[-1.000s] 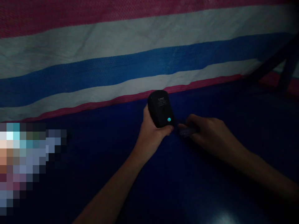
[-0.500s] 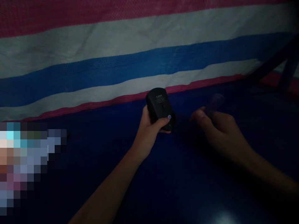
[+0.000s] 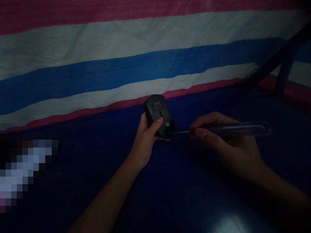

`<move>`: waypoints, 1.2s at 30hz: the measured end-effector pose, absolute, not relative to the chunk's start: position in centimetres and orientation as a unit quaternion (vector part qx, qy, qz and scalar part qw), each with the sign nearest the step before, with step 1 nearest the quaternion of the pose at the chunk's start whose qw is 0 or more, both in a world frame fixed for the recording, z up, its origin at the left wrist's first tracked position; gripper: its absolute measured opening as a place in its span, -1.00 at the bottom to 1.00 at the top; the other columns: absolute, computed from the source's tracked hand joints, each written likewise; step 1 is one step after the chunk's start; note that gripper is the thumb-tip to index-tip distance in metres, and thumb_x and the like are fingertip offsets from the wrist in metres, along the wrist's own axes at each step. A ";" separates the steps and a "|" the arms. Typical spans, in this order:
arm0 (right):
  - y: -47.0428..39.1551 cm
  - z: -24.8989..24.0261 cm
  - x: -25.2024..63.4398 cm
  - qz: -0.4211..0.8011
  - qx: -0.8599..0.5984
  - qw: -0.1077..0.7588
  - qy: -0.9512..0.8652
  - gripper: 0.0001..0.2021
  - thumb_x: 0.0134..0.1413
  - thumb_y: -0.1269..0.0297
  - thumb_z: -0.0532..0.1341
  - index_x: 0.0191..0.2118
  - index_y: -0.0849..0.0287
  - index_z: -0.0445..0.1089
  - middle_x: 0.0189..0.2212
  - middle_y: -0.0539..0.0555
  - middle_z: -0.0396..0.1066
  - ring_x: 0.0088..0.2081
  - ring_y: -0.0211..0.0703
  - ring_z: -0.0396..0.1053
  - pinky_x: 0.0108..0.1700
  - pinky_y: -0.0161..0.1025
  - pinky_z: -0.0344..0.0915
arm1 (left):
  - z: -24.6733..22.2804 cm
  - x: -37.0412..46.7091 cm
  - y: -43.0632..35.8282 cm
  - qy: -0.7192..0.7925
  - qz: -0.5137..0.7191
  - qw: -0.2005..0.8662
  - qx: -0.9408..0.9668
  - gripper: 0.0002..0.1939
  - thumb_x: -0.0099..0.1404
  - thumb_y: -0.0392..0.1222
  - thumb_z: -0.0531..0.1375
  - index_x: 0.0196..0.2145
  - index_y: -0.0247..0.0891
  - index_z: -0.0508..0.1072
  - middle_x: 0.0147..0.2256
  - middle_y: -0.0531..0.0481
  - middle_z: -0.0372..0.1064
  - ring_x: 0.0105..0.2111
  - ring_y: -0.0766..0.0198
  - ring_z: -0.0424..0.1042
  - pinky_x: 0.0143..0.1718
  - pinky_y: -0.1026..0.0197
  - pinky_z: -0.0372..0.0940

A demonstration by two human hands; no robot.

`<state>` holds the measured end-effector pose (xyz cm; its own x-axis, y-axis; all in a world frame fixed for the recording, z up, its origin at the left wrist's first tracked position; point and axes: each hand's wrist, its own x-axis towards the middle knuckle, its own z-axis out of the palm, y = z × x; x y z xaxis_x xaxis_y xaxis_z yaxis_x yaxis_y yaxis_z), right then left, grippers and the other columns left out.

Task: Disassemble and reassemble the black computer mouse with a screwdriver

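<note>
While left grip (image 3: pixel 143 144) holds mouse (image 3: pixel 158 107), right grip (image 3: pixel 234 150) screwdriver (image 3: pixel 245 129); striped sheet (image 3: pixel 136 72) behind blue surface (image 3: pixel 170 184).

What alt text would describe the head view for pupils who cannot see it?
Left hand holds a black computer mouse, underside showing; right hand points a screwdriver-like tool toward its lower end. A striped sheet fills the background.

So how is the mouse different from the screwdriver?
The mouse is wide and rounded, but the screwdriver is long and thin. The mouse looks solid black, while the screwdriver's handle looks see-through. The mouse is in the left hand with its underside showing; the screwdriver lies across the right hand, shaft toward the mouse. Both are being held.
</note>
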<state>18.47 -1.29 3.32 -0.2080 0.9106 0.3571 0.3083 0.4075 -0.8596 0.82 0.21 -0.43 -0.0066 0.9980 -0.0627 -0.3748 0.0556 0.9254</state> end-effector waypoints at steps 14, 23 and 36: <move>-1.5 3.6 18.2 0.230 -0.436 0.333 -0.804 -0.95 0.03 0.37 0.21 -0.34 0.10 0.38 -0.56 -0.10 0.44 -0.61 -0.33 0.36 -0.58 -0.39 0.22 | -0.8 0.7 0.2 0.423 0.571 0.580 0.398 -0.58 0.21 -0.08 0.22 0.00 -0.16 0.26 -0.08 -0.08 0.33 -0.19 0.13 0.43 -0.44 0.20 0.44; -1.4 3.7 18.0 0.292 -0.488 0.315 -0.760 -0.85 0.09 0.14 0.24 -0.36 0.10 0.40 -0.60 -0.08 0.41 -0.64 -0.32 0.32 -0.65 -0.40 0.16 | -1.1 0.7 0.1 0.425 0.577 0.567 0.406 -0.58 0.21 -0.09 0.23 0.01 -0.14 0.28 -0.05 -0.06 0.34 -0.14 0.14 0.41 -0.37 0.22 0.43; -1.3 3.8 18.0 0.285 -0.486 0.375 -0.736 -0.93 -0.02 0.28 0.29 -0.42 0.09 0.37 -0.55 -0.08 0.38 -0.57 -0.30 0.30 -0.58 -0.36 0.18 | -0.8 0.8 0.3 0.425 0.578 0.578 0.388 -0.55 0.20 -0.09 0.23 0.02 -0.17 0.24 -0.07 -0.10 0.32 -0.20 0.14 0.43 -0.45 0.22 0.43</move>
<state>17.98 -1.27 3.84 -0.2469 0.9292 0.2750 0.5014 0.3653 -0.7843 0.76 0.26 -0.77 -0.0290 0.9987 -0.0428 -0.3384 0.0305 0.9405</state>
